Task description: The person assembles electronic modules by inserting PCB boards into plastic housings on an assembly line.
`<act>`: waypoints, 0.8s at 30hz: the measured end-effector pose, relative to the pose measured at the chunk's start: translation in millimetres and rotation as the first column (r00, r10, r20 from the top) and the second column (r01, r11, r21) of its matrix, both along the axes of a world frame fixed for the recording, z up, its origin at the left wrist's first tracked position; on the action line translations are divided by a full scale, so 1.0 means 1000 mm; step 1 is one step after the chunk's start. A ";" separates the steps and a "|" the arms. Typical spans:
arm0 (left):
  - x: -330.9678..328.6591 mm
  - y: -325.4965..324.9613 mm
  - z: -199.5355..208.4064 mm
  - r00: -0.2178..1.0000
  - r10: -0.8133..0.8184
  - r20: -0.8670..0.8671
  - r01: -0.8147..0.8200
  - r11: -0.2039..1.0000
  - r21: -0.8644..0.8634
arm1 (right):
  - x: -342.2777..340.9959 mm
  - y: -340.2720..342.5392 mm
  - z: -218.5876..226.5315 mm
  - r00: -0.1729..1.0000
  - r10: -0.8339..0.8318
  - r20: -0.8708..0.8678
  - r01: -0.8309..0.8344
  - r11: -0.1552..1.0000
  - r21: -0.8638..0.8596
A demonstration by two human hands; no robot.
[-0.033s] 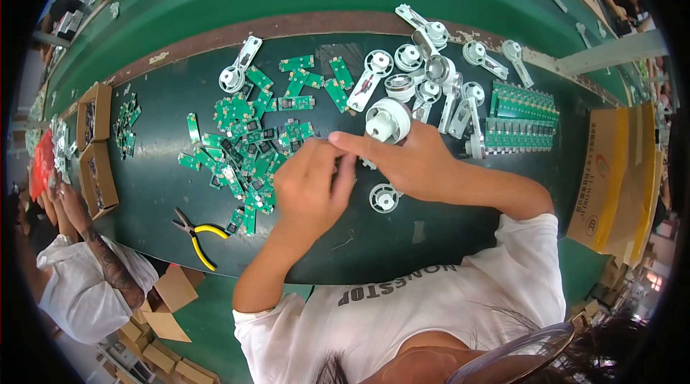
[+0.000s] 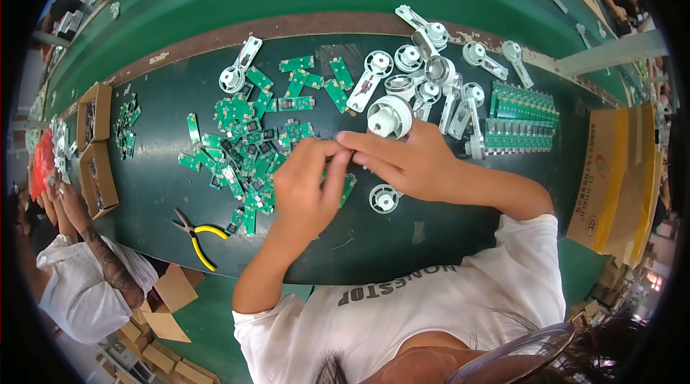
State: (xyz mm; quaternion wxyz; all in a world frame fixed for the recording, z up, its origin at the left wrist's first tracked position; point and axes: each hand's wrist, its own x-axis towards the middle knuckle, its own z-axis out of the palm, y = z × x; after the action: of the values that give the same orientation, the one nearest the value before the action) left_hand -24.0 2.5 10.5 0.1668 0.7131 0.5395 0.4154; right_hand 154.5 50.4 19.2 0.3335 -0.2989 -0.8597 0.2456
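Pinching together over the green boards (image 2: 244, 143): left hand (image 2: 305, 190) and right hand (image 2: 402, 161); anything gripped is hidden from view.

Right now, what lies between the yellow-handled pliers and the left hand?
In the head view, only bare dark table separates the pliers from the left hand; the green boards lie farther up.

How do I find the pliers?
Start at the dark green table and the heap of small green circuit boards. Go toward its near edge, to the left of the left hand. The pliers lie alone, the only thing with yellow handles.
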 end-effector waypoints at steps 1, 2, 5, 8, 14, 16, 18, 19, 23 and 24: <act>-0.004 0.003 0.001 0.976 -0.043 0.212 0.071 0.989 -0.128 | 0.002 0.002 -0.001 1.000 -0.002 0.002 0.002 1.000 0.002; -0.008 0.003 0.000 0.956 -0.099 0.275 0.148 0.976 -0.162 | 0.004 0.002 -0.002 1.000 0.006 -0.026 -0.007 1.000 -0.007; -0.003 0.001 0.006 0.866 0.015 0.500 0.250 0.853 -0.458 | 0.007 0.001 -0.007 0.999 -0.007 -0.042 0.007 1.000 0.007; -0.001 0.001 0.002 0.704 0.089 0.705 0.329 0.838 -0.434 | 0.008 0.004 -0.007 0.999 -0.015 -0.035 0.019 0.993 0.118; 0.004 0.002 0.007 0.592 0.142 0.793 0.177 0.937 -0.300 | 0.009 0.011 0.012 0.927 -0.171 -0.333 -0.156 0.632 -0.759; 0.005 0.001 0.010 0.600 0.175 0.781 0.189 0.917 -0.351 | 0.006 0.007 0.007 0.929 -0.166 -0.330 -0.173 0.594 -0.786; 0.004 -0.001 -0.001 0.640 0.159 0.751 0.162 0.928 -0.335 | 0.005 0.005 0.008 0.942 -0.156 -0.298 -0.161 0.568 -0.807; 0.003 -0.002 -0.005 0.679 0.145 0.719 0.136 0.939 -0.317 | 0.005 0.005 0.007 0.942 -0.156 -0.298 -0.161 0.567 -0.808; 0.008 0.000 0.003 0.989 0.122 0.087 -0.115 0.990 -0.079 | 0.006 0.004 0.007 0.953 -0.117 -0.278 -0.125 0.686 -0.717; 0.014 -0.002 0.008 0.971 0.174 0.163 -0.147 0.976 -0.163 | 0.005 0.003 0.008 0.959 -0.098 -0.265 -0.124 0.696 -0.707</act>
State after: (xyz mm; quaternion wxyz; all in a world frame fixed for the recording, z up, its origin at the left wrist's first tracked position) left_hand -10.2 0.0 18.3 0.2326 0.6129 0.6082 0.4475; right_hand 159.6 53.3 27.7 0.3074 -0.3609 -0.6411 0.6036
